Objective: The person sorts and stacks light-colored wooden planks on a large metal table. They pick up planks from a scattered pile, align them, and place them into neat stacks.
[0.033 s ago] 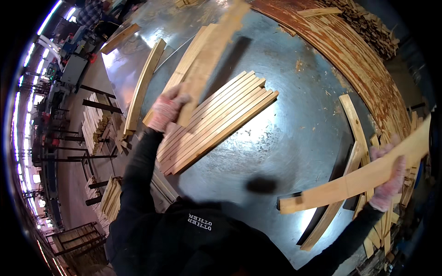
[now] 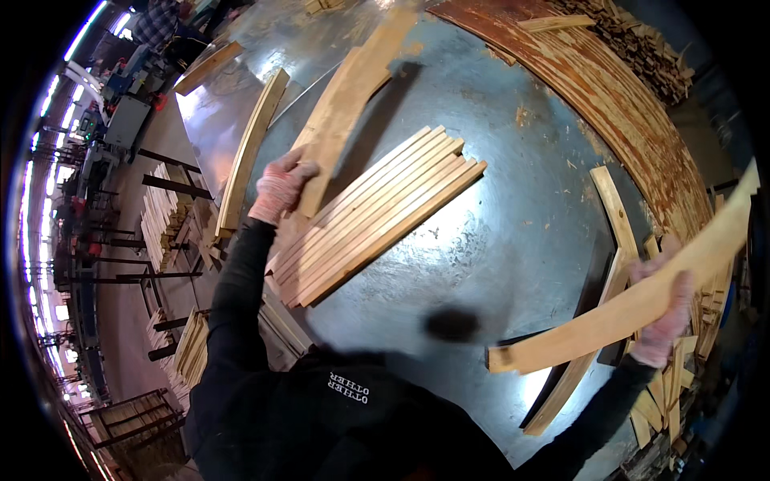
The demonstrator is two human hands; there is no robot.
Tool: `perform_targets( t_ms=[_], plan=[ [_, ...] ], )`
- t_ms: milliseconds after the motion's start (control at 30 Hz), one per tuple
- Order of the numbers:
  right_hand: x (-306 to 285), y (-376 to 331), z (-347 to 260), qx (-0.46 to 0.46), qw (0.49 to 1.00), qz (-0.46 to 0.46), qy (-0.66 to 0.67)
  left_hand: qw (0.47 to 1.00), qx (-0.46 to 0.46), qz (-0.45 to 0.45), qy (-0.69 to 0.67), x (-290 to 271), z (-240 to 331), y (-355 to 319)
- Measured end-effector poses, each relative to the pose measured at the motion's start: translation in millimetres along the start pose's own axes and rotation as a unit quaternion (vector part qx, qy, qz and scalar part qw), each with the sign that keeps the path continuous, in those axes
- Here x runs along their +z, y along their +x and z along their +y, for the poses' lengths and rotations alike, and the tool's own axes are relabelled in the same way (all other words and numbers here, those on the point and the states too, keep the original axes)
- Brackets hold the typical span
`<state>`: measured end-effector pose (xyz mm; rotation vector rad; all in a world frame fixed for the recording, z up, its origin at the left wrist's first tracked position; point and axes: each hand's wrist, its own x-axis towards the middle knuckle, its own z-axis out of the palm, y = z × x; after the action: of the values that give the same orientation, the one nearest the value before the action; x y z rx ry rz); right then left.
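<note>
Gloved in pinkish white, my left hand grips the near end of a long wooden board. This board slants away from me over another wooden piece, most of which it hides. Right of it lies a row of narrow wooden strips, side by side on the metal table. At the right, my right hand, gloved alike, is closed round a curved wooden board. That board's left end is near the table top; whether it touches cannot be told. Beneath it lies an angled wooden piece.
Curved wooden pieces lie at the table's left. A worn brown wooden panel runs along the far right, with a heap of offcuts behind. Loose wood piles up at the right edge. Racks of strips stand on the floor at left.
My left hand and its board have shifted a little left, further over the piece beneath. My right hand has moved slightly left and up, tilting its board more steeply.
</note>
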<state>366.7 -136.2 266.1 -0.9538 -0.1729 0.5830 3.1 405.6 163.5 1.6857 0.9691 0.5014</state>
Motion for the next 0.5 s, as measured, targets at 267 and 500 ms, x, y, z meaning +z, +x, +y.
perform_targets(
  t_ms=[267, 500],
  plan=[
    [47, -34, 186, 0.179, 0.98, 0.072, 0.054, 0.859, 0.09, 0.069, 0.5, -92, -116, 79],
    [36, -42, 298, 0.174, 0.963, 0.188, 0.085, 0.843, -0.106, -0.208, 0.484, -51, -48, 91]
  ],
)
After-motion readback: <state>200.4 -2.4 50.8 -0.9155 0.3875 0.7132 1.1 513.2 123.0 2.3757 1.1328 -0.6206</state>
